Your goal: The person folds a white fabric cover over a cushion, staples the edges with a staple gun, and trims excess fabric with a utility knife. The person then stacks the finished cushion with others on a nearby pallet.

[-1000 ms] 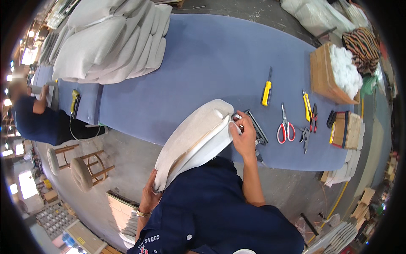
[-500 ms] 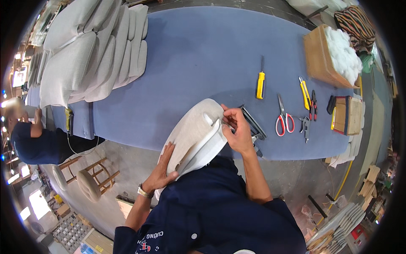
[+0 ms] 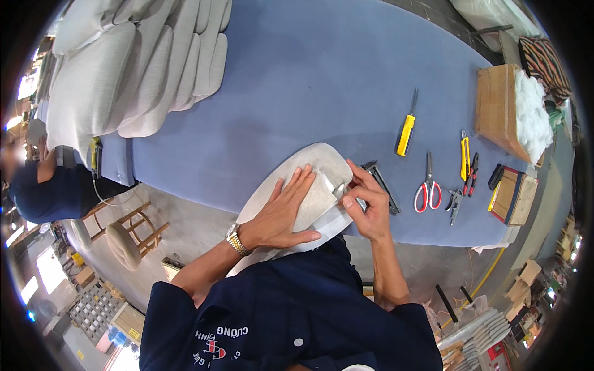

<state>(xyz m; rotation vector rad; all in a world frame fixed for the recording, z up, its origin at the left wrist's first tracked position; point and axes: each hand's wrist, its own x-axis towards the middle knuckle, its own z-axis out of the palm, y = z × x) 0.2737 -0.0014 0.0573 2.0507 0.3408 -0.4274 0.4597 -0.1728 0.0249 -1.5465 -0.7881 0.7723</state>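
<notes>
From my remote post, I watch through the head camera as a person in a navy shirt [image 3: 278, 303] works on a light grey fabric cushion [image 3: 317, 203] at the near edge of a blue-covered table [image 3: 272, 99]. The cushion lies slantwise between the person's body and the table, a white layer [image 3: 335, 221] showing along its open side. The left hand [image 3: 281, 213], a metal watch [image 3: 236, 240] at its wrist, lies flat on top, fingers extended and thumb apart, grasping nothing. The right hand [image 3: 369, 204] is partly closed at the cushion's right end, fingers bent and thumb at the loose fabric; I cannot tell whether it pinches the edge. White lettering and a red-and-white emblem [image 3: 215, 350] mark the shirt, upside down from where I look. To the right, partly behind the right hand, sits a black tool [image 3: 385, 187]; beyond it lie a yellow-handled screwdriver [image 3: 406, 134], red-and-white-handled scissors [image 3: 429, 173], a yellow cutter [image 3: 465, 162] and red-handled pliers [image 3: 473, 175]. A cardboard box [image 3: 495, 102] of white stuffing [image 3: 533, 117] stands at the far right, and grey cushions [image 3: 117, 68] are piled at the upper left.
</notes>
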